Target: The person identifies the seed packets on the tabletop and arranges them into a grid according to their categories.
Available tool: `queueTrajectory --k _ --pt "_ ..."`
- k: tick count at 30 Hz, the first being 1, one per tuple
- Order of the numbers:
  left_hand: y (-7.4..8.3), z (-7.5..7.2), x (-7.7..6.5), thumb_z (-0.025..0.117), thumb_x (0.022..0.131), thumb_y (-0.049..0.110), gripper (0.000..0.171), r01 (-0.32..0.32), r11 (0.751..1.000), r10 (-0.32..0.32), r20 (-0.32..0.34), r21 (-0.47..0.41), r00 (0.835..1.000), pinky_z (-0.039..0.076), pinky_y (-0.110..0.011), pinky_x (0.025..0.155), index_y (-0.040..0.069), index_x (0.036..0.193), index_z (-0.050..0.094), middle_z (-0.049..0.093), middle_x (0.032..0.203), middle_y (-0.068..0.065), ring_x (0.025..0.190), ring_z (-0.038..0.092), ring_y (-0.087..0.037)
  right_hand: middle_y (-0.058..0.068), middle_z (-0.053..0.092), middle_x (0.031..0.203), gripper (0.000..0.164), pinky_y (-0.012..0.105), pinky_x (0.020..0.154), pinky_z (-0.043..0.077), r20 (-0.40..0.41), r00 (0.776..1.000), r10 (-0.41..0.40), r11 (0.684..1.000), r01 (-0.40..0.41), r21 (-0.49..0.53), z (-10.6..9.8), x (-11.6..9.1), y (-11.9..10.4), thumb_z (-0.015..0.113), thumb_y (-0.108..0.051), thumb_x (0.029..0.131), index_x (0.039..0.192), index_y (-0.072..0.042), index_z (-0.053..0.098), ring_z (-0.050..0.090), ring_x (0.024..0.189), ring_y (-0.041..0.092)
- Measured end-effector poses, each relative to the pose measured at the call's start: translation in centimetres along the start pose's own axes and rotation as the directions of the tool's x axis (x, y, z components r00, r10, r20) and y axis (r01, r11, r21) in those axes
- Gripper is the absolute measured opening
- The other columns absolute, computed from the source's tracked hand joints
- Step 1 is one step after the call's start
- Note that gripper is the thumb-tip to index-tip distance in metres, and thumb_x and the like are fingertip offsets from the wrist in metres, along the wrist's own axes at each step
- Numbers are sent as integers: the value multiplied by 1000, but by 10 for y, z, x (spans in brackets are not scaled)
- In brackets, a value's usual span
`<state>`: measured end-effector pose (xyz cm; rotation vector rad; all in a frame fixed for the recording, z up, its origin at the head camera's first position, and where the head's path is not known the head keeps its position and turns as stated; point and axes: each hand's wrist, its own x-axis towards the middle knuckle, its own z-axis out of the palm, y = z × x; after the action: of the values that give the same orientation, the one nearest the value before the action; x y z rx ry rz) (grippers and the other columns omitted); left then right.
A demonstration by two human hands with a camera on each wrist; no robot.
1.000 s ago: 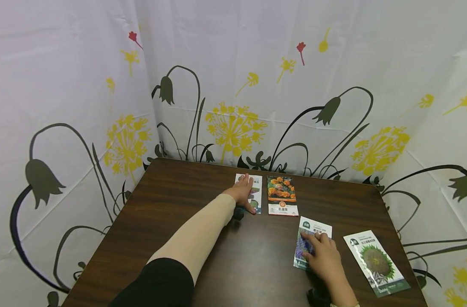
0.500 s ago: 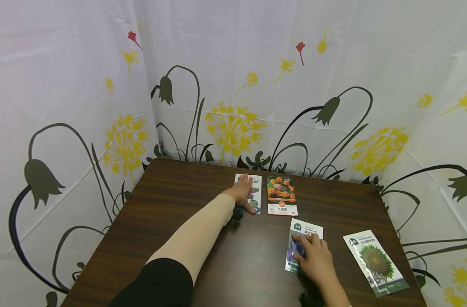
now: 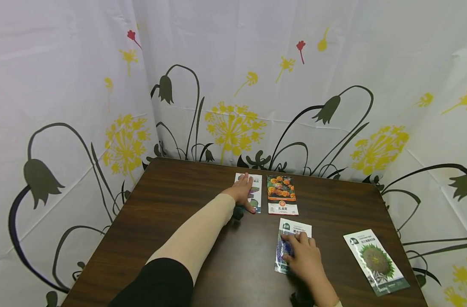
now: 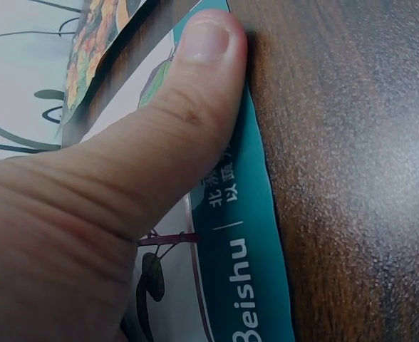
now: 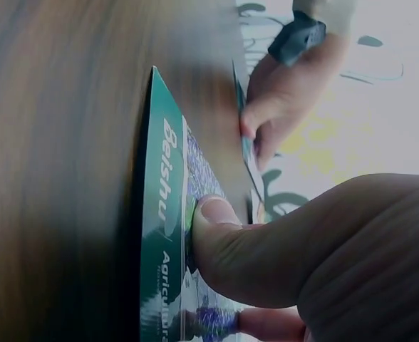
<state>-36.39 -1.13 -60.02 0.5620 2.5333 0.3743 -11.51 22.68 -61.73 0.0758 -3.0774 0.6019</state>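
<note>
My left hand (image 3: 242,194) lies spread on a white seed packet (image 3: 258,187) near the table's back edge, covering much of its front. In the left wrist view, the thumb (image 4: 206,78) rests along that packet's teal strip (image 4: 256,235). My right hand (image 3: 307,260) presses its thumb and fingertips on a lavender seed packet (image 3: 282,263) nearer the front. Purple blooms and a green "Beishu" strip (image 5: 159,185) show in the right wrist view. Between the hands, toward the back, lies a seed packet with orange flowers (image 3: 281,194).
A seed packet with a round, spiky green head (image 3: 377,262) lies tilted at the right of the dark wooden table (image 3: 172,192). A white flower-print curtain (image 3: 225,64) hangs behind the table and along both sides.
My right hand has slid the lavender packet leftward across the table, bringing it below the orange-flower packet. My left hand stays on its packet.
</note>
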Motion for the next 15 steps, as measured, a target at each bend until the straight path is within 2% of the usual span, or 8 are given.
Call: queueTrajectory --k 9,15 --pt "-8 8 13 98 71 61 153 17 1000 -17 7 1 1000 3 -46 140 10 176 -2 -20 182 -14 171 -17 -30 8 61 117 60 51 78 47 18 999 -46 999 46 13 11 6 -20 98 -27 77 130 -25 69 53 102 31" --pt "-2 2 4 96 76 59 150 7 999 -8 16 42 1000 4 -47 140 6 175 -3 -20 182 -18 171 -16 -33 5 57 108 62 47 76 47 42 994 -104 994 104 -9 19 9 -34 99 -32 77 128 -25 66 51 98 28"
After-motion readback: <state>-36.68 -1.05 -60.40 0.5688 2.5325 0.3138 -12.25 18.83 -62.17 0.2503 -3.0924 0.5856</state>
